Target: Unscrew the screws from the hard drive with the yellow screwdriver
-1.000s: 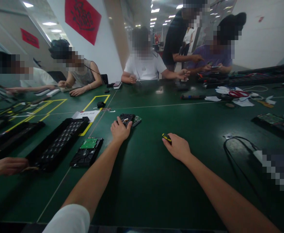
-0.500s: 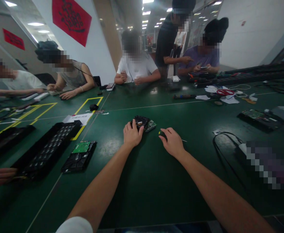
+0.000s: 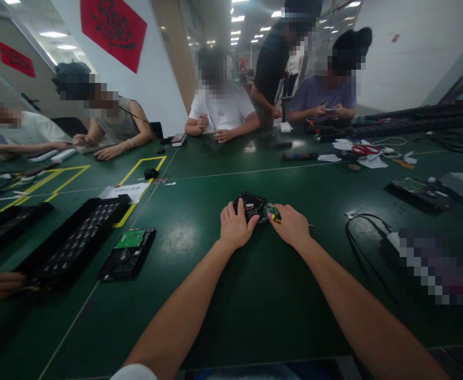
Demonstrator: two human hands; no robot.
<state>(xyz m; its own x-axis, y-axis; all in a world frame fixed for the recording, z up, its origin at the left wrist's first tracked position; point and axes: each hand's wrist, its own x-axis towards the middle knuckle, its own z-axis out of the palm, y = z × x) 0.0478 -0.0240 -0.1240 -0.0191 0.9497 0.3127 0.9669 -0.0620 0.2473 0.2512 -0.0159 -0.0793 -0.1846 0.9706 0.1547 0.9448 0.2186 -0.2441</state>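
The left hand (image 3: 237, 228) holds a black device (image 3: 252, 201) between thumb and fingers on the counter (image 3: 255, 316). The right hand (image 3: 292, 226) is closed around a screwdriver (image 3: 276, 216), with a green circuit board (image 3: 270, 209) just beside it; a hard drive (image 3: 125, 257) lies left of the left hand.

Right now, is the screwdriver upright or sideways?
Sideways: the screwdriver handle shows left of the right hand, its thin shaft right of it.

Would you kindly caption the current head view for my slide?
Left hand on a dark device, right hand holding a yellow-and-black tool beside it, at a green table.
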